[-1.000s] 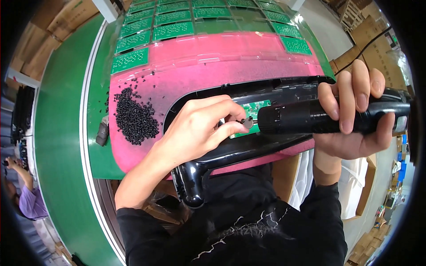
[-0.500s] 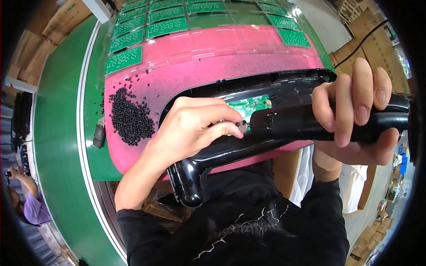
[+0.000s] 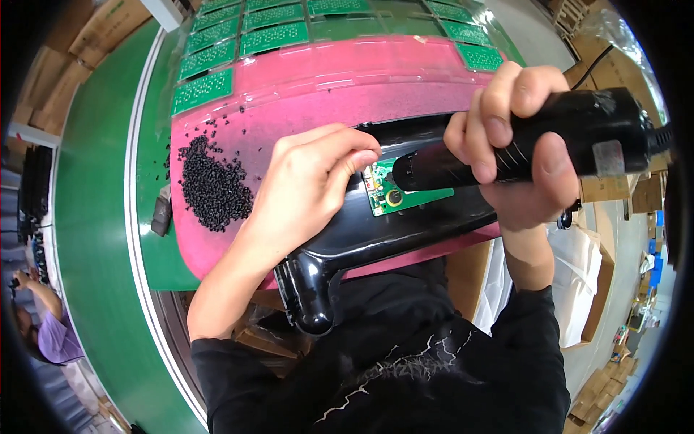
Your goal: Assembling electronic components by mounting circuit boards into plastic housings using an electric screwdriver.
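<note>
A black electric screwdriver is gripped in my right hand, its fingers wrapped round the body. The tool slants down to the left, its nose over the upper part of a green circuit board. The bit's tip is hidden. Beneath the board lies a glossy black plastic housing with a rounded arm at its lower left. My left hand is beside the board's upper left corner, thumb and fingers pinched together; what they hold, if anything, is hidden.
Small black screws lie heaped on the pink mat, left of the housing. Several green boards sit in clear trays behind. A dark grey lump rests near the mat's left edge. Far left, a person in purple is visible.
The screwdriver has swung up and its nose has moved left and up over the board, uncovering the board's lower part. My left hand has moved up and slightly left, still pinched.
</note>
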A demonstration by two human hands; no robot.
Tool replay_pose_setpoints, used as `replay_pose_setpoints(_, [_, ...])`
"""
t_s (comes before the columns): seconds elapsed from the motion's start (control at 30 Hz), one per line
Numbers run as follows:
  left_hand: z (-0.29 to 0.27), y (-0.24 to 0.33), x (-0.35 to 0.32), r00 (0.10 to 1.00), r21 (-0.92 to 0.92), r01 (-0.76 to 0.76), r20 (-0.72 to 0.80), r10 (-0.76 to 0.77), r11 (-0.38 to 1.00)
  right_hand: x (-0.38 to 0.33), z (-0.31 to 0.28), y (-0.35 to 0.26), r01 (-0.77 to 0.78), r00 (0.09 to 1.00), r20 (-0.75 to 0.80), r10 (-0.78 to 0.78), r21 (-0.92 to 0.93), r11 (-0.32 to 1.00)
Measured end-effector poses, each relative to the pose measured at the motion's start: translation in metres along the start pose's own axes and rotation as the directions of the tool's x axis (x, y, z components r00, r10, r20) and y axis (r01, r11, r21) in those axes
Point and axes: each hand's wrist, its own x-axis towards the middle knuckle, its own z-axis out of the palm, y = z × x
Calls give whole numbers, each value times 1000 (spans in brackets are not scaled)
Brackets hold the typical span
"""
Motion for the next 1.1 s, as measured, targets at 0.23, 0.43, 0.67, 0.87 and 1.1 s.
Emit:
replay_pose_setpoints(0.23, [-2,2,-3,998,125,46,42,-51,991,6,5,18,-44,999,8,45,-35,998])
replay_pose_setpoints(0.43, [1,-3,-8,994,202,88,45,-99,975,20,11,18,-151,978,129,163,-102,983])
replay_pose_setpoints(0.67, [0,-3,-8,983,213,91,138,-122,973,19,20,19,-153,984,59,166,-174,973])
replay_pose_setpoints(0.87, [-2,-1,-7,970,215,71,212,-117,974,4,17,0,-34,999,-35,36,66,997])
replay_pose_setpoints(1.1, [-6,8,-1,980,7,-8,200,6,1000,0,-3,-19,78,991,96,-93,149,986])
